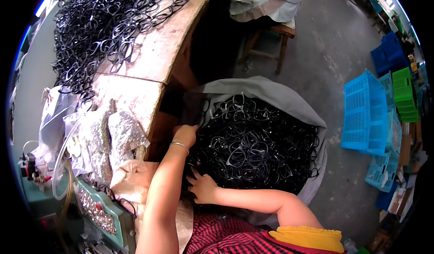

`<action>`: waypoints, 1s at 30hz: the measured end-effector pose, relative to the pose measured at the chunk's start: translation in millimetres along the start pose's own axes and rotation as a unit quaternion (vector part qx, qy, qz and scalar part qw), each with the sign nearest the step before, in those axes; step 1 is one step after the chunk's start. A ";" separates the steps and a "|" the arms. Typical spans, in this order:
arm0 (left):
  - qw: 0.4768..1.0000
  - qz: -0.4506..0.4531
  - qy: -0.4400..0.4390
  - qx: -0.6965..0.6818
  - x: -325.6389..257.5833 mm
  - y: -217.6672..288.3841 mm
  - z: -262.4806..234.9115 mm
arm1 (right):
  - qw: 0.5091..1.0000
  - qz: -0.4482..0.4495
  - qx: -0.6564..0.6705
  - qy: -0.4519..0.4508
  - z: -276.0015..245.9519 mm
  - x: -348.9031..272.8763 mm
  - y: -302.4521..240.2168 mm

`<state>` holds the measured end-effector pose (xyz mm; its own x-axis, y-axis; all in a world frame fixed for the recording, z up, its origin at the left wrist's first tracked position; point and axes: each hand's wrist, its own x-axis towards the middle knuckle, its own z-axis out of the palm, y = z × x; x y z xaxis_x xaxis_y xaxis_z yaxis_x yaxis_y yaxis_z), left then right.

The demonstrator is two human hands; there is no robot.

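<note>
A large grey cloth sack (266,87) stands open before me, heaped with black eyeglass frames (253,145). At its left edge, beside the table, is my left hand (185,135), a bracelet on its wrist. Its fingers are curled closed, and what they hold is hidden in the dark. Lower down, my right hand (203,188) reaches in from the right at the near left side of the heap. Its fingers are apart and their tips touch the dark edge of the pile.
On the wooden table (144,57) at left lies another heap of black eyeglass frames (99,28). Clear bags of small metal parts (124,129) and a green machine (108,213) sit nearer. Blue baskets (364,114) stand right. A wooden stool (264,53) and another person are beyond.
</note>
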<state>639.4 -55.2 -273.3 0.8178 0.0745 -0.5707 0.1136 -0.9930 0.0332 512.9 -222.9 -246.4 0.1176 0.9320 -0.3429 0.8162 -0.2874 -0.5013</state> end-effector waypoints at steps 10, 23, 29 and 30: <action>0.991 -0.102 0.032 0.084 35.7 -41.4 83.5 | 0.982 0.019 0.061 0.178 -9.8 -134.2 75.7; 0.981 -0.032 0.190 -0.037 -59.8 46.5 -83.7 | 0.949 0.129 0.101 0.269 -13.0 -224.1 144.4; 0.989 -0.033 0.140 -0.035 25.0 116.4 -90.8 | 0.849 0.323 0.089 0.409 4.5 -242.4 85.4; 0.992 -0.051 0.117 -0.009 33.3 127.3 -91.3 | 0.839 0.367 0.089 0.391 17.5 -248.1 76.8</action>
<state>732.6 -170.8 -213.1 0.9100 0.1950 -0.3658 0.2099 -0.9777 0.0010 536.4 -480.1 -213.8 0.9441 0.3290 -0.0198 0.2721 -0.8119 -0.5166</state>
